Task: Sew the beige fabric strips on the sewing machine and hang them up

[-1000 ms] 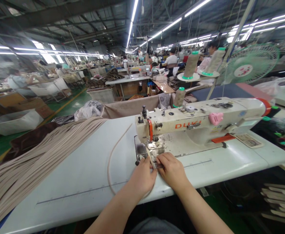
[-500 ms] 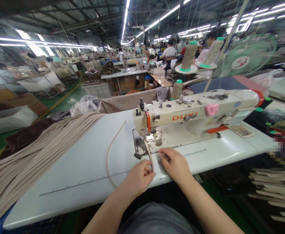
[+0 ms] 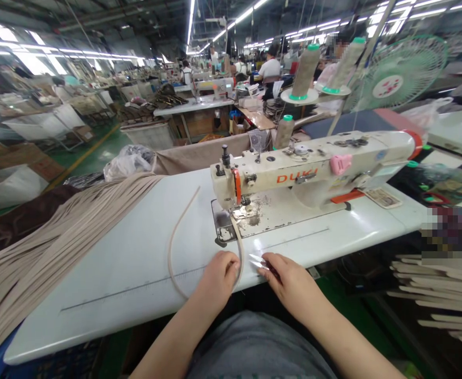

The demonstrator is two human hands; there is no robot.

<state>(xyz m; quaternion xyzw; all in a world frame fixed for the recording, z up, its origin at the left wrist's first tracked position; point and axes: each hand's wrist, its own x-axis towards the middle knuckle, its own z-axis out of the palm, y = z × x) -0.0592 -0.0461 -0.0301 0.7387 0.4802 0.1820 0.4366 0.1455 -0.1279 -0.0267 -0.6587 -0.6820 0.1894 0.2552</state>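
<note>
Now | beige strap (image 3: 169, 251) is led from under the sewing machine (image 3: 294, 176) to the desk (image 3: 136, 263) edge, gripped in the closed left hand (image 3: 218, 278) | small metal tool (image 3: 260, 261) is pinched by the right hand (image 3: 290, 281) | judged: strap is best kept taut, tool tips kept off it.

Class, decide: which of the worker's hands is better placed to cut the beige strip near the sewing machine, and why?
Right, probably: the right hand holds a small metal tool, seemingly snips, tips pointing at the strip, while the left hand grips that strip.
</note>
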